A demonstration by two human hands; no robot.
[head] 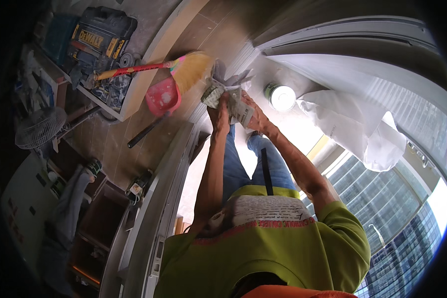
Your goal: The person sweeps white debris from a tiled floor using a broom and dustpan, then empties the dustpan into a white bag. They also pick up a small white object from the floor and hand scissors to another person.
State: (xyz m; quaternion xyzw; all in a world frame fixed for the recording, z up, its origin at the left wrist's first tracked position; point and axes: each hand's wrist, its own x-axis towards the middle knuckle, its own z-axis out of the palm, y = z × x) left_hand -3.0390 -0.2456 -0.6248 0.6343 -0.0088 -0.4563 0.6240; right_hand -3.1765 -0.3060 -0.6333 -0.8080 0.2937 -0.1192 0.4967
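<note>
Crumpled printed paper [240,110], which looks like newspaper, is bunched between both hands in front of me. My left hand [220,117] grips its left side, fingers partly hidden by the folds. On the other side, my right hand [256,113] holds the lower right part. Greyish folded pieces stick up from the top of the bundle. A straw broom [193,70] with a red and yellow handle lies left of the paper, over a red dustpan [164,97] with a black handle. To the right stands a can [280,97] with a pale lid.
A white plastic sheet or bag [342,115] lies at right near the window. At left are a DeWalt tool case [102,35], a wooden-edged box of tools and a fan [41,128]. A sliding door frame [171,201] runs along my left side. Another person's arm shows at lower left.
</note>
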